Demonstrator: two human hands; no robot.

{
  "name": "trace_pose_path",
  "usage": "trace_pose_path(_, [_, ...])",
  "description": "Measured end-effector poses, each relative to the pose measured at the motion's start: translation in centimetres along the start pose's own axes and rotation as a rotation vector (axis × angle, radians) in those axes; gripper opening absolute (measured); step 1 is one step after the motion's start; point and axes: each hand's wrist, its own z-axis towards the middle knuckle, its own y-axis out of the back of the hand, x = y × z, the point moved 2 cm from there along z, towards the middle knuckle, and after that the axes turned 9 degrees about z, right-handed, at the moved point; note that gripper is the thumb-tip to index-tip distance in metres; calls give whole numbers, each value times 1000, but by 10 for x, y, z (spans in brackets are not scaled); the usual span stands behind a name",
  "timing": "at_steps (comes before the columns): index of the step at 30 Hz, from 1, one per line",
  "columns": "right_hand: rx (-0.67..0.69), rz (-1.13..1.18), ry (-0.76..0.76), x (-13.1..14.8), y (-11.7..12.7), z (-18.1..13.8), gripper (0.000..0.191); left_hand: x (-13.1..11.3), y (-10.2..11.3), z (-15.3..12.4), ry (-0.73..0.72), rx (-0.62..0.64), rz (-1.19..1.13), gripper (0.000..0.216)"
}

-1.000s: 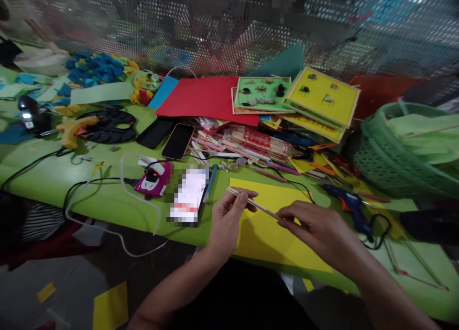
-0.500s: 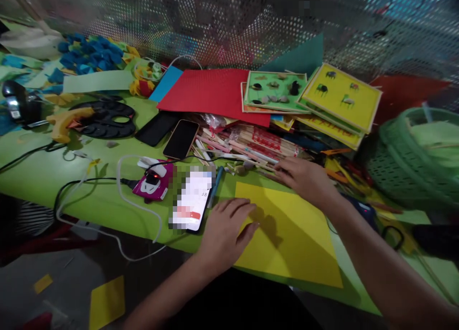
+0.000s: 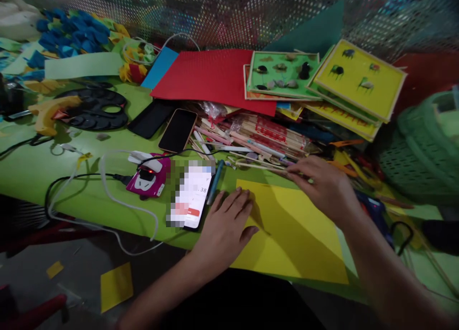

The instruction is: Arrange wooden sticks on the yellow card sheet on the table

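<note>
A sheet of yellow paper (image 3: 287, 225) lies on the green table in front of me. My left hand (image 3: 225, 225) rests flat on its left edge, fingers stretched out, beside a lit phone (image 3: 193, 196) and a blue-green pen (image 3: 216, 181). Past the sheet's far edge, my right hand (image 3: 319, 186) is closed in a pinch on the end of a thin wooden stick (image 3: 260, 166). The stick points left, in front of a heap of sticks and pens (image 3: 247, 148). My own fingers partly cover the pinched end.
Behind the heap lie red paper (image 3: 208, 79) and framed pebble pictures (image 3: 362, 79). A green basket (image 3: 419, 148) stands at the right. On the left are a dark phone (image 3: 178, 130), a purple power strip (image 3: 148, 177) with cables, a palette (image 3: 96, 109) and a yellow glue gun (image 3: 53, 112).
My left hand has settled flatter onto the yellow paper. My right hand has closed on the stick, which now shows clear in front of the heap. The view has shifted slightly.
</note>
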Motion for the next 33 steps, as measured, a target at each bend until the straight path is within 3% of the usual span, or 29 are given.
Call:
trace_pose_path(5, [76,103,-65,6,-13,-38,22,2,-1,3,6,19,18,49])
trace_pose_path(9, [90,113,-94,-3,-24,-50,24,2,-1,4,22,27,12,50])
trace_pose_path(33, [104,-2,-66,-13,-32,-50,28,-1,7,15,75,72,57,35])
